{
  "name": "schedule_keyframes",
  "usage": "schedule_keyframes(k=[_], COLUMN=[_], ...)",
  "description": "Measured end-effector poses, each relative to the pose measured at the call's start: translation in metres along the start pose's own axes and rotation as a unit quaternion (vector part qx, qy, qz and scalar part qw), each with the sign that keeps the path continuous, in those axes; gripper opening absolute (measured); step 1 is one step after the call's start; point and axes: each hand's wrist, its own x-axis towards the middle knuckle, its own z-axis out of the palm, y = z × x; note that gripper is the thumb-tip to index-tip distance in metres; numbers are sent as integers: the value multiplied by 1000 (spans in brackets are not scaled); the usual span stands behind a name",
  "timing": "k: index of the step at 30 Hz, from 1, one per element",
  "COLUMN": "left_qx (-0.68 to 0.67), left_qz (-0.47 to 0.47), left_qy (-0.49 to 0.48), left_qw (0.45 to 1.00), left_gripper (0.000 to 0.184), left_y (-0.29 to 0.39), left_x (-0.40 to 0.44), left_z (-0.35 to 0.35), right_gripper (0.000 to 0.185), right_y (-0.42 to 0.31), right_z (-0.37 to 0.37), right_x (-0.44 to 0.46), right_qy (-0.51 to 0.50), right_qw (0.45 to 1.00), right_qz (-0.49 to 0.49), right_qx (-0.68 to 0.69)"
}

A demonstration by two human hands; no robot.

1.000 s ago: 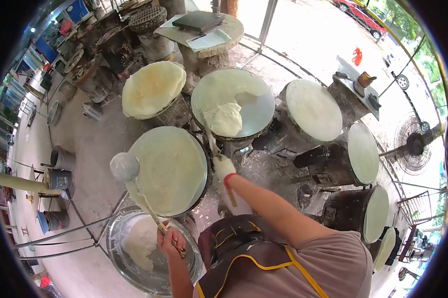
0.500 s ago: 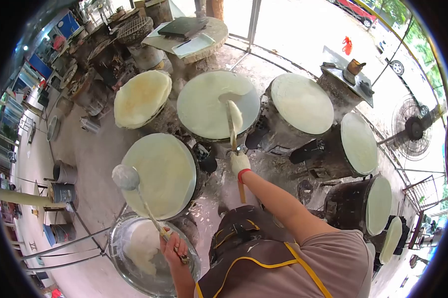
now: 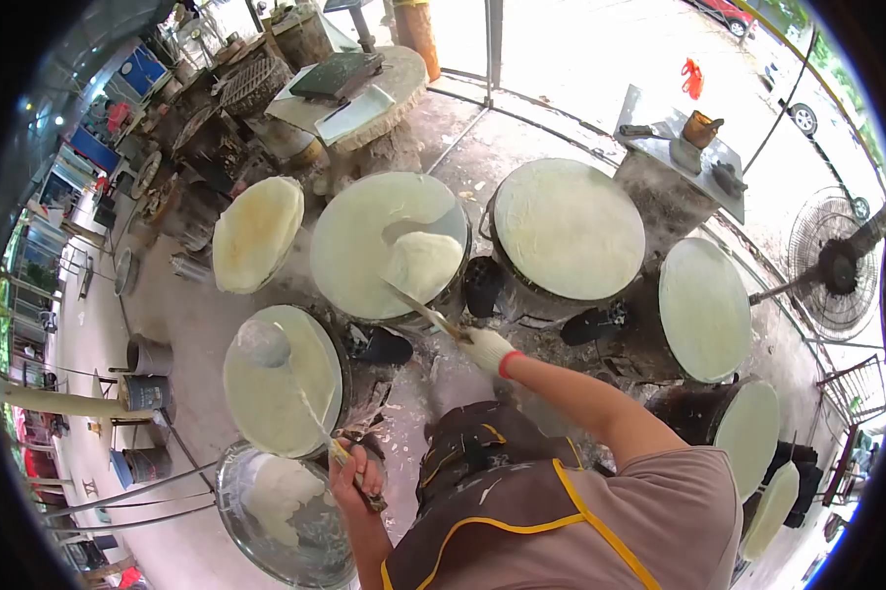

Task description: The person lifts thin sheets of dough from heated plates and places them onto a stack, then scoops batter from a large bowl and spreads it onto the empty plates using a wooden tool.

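Observation:
My left hand (image 3: 357, 475) is wrapped round the handle of a long ladle (image 3: 263, 344), whose batter-coated bowl hangs over the front left round griddle (image 3: 285, 413). In a white glove, my right hand (image 3: 487, 349) grips a flat wooden-handled spreader (image 3: 418, 307). The spreader's blade rests at a pale mound of batter (image 3: 428, 264) on the middle griddle (image 3: 349, 246). A curved strip of bare grey metal shows behind that mound, while pale batter covers the rest. Below the ladle stands a wide metal basin (image 3: 305, 551) with batter in it.
Several more batter-covered griddles, such as one at the back (image 3: 571, 226), curve round to my right. A stack of browned pancakes (image 3: 258, 234) lies at back left. A stone table (image 3: 403, 84) stands behind, and a fan (image 3: 836, 265) at far right.
My right hand has swung the spreader across the middle griddle, and its handle now slants. Batter is now gathered in a mound by the blade. The ladle stays held up; the view has shifted.

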Motion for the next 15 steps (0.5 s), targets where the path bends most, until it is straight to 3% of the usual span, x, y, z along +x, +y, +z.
schedule_keyframes(k=[3,5,7,8,9,10,12,15], left_qx=[-1,-2,4,8,15,21,24,22], left_qz=[-8,-20,-22,-24,-22,-19,-14,-37], left_qy=[-8,-14,-1,5,6,5,3,6], left_qw=[1000,1000,1000,1000,1000,1000,1000,999], left_gripper=[28,27,25,25,25,25,25,24], left_y=[-23,-36,-43,-45,-47,-48,-49,-45], left_x=[10,13,16,17,19,21,25,35], left_z=[26,39,53,58,61,61,59,51], right_gripper=[31,29,17,22,29,34,34,34], right_y=[19,59,43,52,7,21,19,55], right_z=[-36,-18,-26,-14,-56,-48,-63,-49], right_x=[26,105,122,125,65,45,-1,15], right_qy=[84,142,109,62,23,11,-116,82], right_qw=[996,984,983,977,995,991,991,997], right_qz=[36,-79,-81,-123,-86,-133,-62,-14], right_qx=[-4,-78,-124,-162,-42,-15,-7,1])
